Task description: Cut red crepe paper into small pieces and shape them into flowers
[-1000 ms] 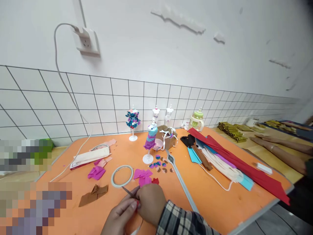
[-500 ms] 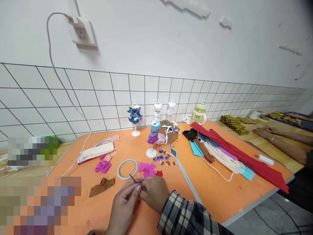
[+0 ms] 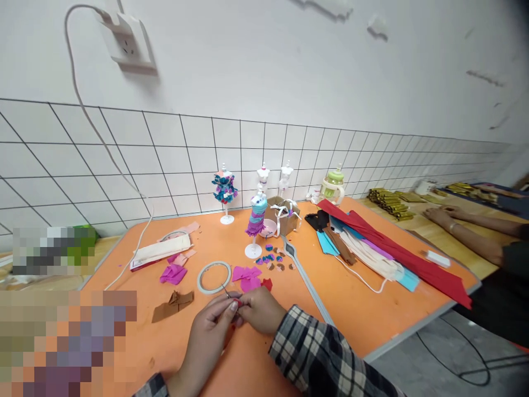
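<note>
My left hand (image 3: 209, 336) and my right hand (image 3: 261, 310) meet low over the orange table (image 3: 355, 309), fingers pinched together. Between them sits a small red scrap of paper (image 3: 238, 302), and a thin dark pointed tool (image 3: 226, 292) sticks up from the pinch; which hand grips which I cannot make out. Just beyond the hands lie a roll of clear tape (image 3: 214, 277), magenta paper pieces (image 3: 247, 277) and a red scrap (image 3: 267, 284). A small mannequin dressed in blue and purple paper (image 3: 255, 225) stands further back.
Brown folded paper (image 3: 172, 302) lies left of my hands, more magenta paper (image 3: 173, 273) beyond it. A grey ruler-like strip (image 3: 306, 281) runs to the right. Stacked coloured sheets (image 3: 380, 253) cover the right side. Another person's arms (image 3: 471, 234) rest on the neighbouring wooden table.
The view has shifted slightly. My hands stay together over the red scrap, and the dark tool now stands less far out of the pinch.
</note>
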`<state>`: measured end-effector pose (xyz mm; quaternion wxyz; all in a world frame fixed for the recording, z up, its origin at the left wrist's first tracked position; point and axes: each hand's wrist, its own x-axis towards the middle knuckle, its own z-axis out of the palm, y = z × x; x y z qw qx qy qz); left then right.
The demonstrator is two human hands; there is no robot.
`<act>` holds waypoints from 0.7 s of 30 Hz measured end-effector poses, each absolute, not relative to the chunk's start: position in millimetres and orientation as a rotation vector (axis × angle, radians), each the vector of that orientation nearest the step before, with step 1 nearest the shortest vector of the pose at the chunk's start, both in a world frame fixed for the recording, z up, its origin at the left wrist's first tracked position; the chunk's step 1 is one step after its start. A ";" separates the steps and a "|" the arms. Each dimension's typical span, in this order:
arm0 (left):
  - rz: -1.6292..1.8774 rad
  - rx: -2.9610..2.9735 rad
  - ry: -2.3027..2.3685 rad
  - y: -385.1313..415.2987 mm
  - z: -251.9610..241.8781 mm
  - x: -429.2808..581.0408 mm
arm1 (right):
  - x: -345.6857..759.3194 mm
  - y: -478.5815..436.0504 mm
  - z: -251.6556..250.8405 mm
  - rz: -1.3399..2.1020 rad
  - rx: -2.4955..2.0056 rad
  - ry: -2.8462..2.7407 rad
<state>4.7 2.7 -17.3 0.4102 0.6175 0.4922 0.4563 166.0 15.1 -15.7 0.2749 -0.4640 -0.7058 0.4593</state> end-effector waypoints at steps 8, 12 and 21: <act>1.196 1.381 1.229 22.8 -16.1 -21.7 | 187.3 18.0 -7.1 0.718 -1.411 -1.807; 0.942 1.566 1.083 42.0 -6.7 -48.2 | 212.9 15.4 -3.0 0.420 -1.400 -2.141; 0.980 1.610 1.172 47.2 -10.2 -49.6 | 205.0 3.7 -16.5 0.187 -1.507 -2.548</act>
